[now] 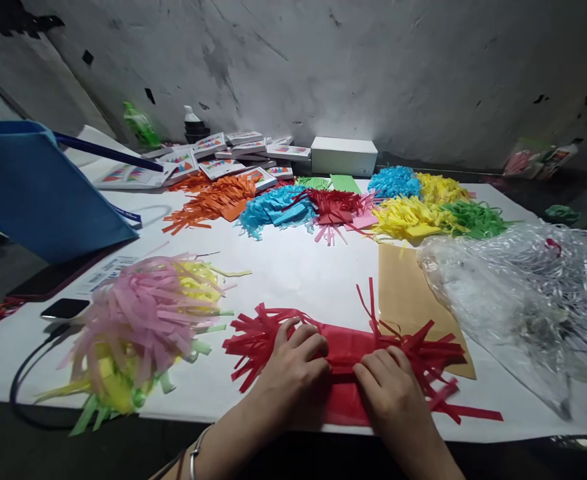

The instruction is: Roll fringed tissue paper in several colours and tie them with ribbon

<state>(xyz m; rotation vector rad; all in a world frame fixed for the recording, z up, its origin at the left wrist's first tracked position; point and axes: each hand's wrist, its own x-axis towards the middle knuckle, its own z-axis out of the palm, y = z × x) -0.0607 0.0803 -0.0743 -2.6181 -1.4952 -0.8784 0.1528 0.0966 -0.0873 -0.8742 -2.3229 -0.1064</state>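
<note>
Along the table's (303,270) near edge, about midway, the red fringed paper (350,340) is lying crosswise, its tassel ends spreading left and right so that the plain middle is staying accessible. The left hand (296,357) and right hand (390,380) are resting on either side of that middle, fingers bent over a crosswise fold, probably bearing down on both sides to keep it even. The thumb tips are hiding, so I cannot tell whether either hand is pinching or merely pressing.

Toward the left, a pink and yellow bundle (143,313) is lying with green strips hanging over the near edge, apparently set aside to leave working room. On the right, brown paper (408,293) is lying partly beneath the red fringe, and a clear plastic bag (488,300) is slumping beside it toward the right edge.

Farther off, orange (218,200), blue (278,208) and yellow fringes (413,217) are sitting in a row, seemingly grouped by colour. Printed boxes (233,152) are piling up by the far edge, likely kept out of the way.
</note>
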